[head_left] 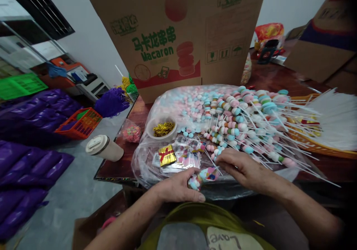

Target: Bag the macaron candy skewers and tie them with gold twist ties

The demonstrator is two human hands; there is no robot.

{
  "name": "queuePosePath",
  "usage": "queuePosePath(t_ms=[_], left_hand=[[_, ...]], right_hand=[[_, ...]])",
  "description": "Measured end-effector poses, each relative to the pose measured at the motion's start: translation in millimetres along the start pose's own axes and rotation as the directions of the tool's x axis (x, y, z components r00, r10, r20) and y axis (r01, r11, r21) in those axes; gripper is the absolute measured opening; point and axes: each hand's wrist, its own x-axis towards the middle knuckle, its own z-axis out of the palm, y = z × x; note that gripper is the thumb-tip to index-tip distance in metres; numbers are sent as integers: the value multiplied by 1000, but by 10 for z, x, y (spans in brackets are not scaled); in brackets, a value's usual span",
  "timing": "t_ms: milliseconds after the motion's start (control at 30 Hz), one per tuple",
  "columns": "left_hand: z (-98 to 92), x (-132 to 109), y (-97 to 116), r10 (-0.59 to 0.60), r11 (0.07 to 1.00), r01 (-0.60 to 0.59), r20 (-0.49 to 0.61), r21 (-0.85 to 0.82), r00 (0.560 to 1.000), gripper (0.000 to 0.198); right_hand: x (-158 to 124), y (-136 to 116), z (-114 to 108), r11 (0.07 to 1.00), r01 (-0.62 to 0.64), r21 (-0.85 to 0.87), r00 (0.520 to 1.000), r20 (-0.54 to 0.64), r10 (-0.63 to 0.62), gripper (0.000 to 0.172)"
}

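My left hand (178, 186) is closed around a marshmallow skewer in a printed wrapper (196, 182), near the table's front edge. The wrapper's gathered end points right. My right hand (240, 166) is just beyond that end, its fingertips pinched together; what is between them is too small to make out. Just behind lie printed wrapper sheets (190, 161) and a gold packet (167, 155) marked TWIST. A white bowl (150, 131) holds gold twist ties (164, 128). Unwrapped marshmallow skewers (251, 131) on white sticks are piled to the right.
A large cardboard box (192, 30) stands at the back of the table. Loose pink and blue marshmallows (181, 101) lie on clear plastic. An orange basket (329, 151) with white sticks is at right. A lidded cup (104, 148) stands at the left edge; purple bags (25, 175) lie beyond.
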Motion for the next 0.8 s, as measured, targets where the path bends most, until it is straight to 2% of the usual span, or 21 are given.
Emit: queuePosePath(t_ms=[133,200,300,367,433,500,567,633,667,700,733,767,800], left_hand=[[18,27,50,-9,1000,10,52,-12,999,46],[0,35,68,-15,999,18,55,-39,998,43],[12,65,57,30,999,-32,-73,-35,997,39],[39,91,39,126,992,-118,-205,49,971,36],[68,109,28,204,975,-169,-287,141,936,35],[90,115,24,209,975,-175,-291,137,933,35],[104,114,19,192,981,-179,-257,74,947,33],[108,109,9,189,982,-188,-246,27,951,32],[106,106,1,174,984,-179,-249,0,953,33],[102,102,-7,150,986,-165,-250,-37,956,35],[95,99,-14,128,985,-152,-244,-81,961,38],[88,95,-21,118,981,-149,-230,-121,966,42],[80,92,-26,123,977,-156,-213,-146,969,46]], right_hand=[[87,-77,154,999,28,35,999,34,-29,21],[122,-120,204,999,25,22,999,-25,-25,21],[140,-228,256,995,7,-96,973,-228,-29,14],[130,-319,314,990,-18,-139,962,-273,-21,12],[118,-397,397,999,-45,-30,968,-248,36,15],[113,-446,473,973,-102,205,950,-269,156,19],[113,-462,513,904,-143,402,906,-316,283,21],[107,-447,510,886,-131,444,822,-451,347,20],[99,-427,496,900,-119,419,751,-555,357,17],[87,-401,477,913,-114,392,658,-659,365,14],[74,-370,457,913,-121,389,577,-721,384,14],[62,-338,436,895,-131,427,542,-725,425,19],[54,-307,417,854,-143,500,557,-673,487,27]])
